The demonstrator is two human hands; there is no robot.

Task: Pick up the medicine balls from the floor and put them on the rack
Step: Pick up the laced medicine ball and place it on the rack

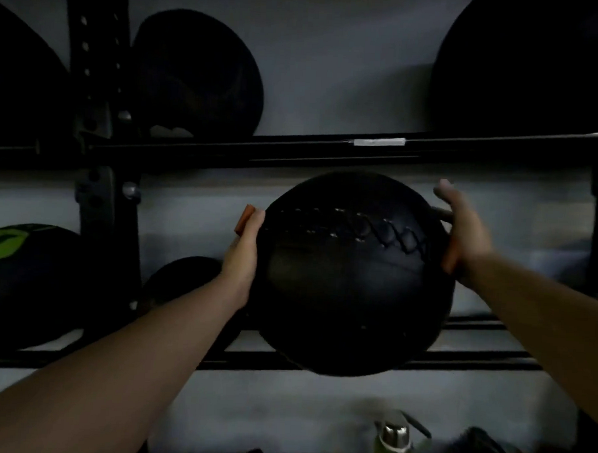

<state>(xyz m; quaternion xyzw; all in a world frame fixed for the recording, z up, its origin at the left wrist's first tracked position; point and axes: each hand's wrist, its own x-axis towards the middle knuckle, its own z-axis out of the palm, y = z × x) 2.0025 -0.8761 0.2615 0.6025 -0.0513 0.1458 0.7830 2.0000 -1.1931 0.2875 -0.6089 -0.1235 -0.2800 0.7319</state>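
A large black medicine ball point(350, 283) with laced stitching across its top is held between my two hands, in front of the black rack's lower rails point(473, 359). Its underside is level with the front rail; I cannot tell whether it rests on it. My left hand point(241, 258) presses flat on the ball's left side, fingers straight. My right hand point(465, 230) presses on the upper right side with the thumb raised. A small orange tab point(245, 219) shows at my left fingertips.
On the same shelf sit a black ball with green markings point(24, 283) and a smaller dark ball point(182, 279). Above the upper rail point(260, 149) stand more black balls point(198, 71) point(537, 65). A perforated upright post point(100, 115) is on the left. A green bottle point(395, 449) stands below.
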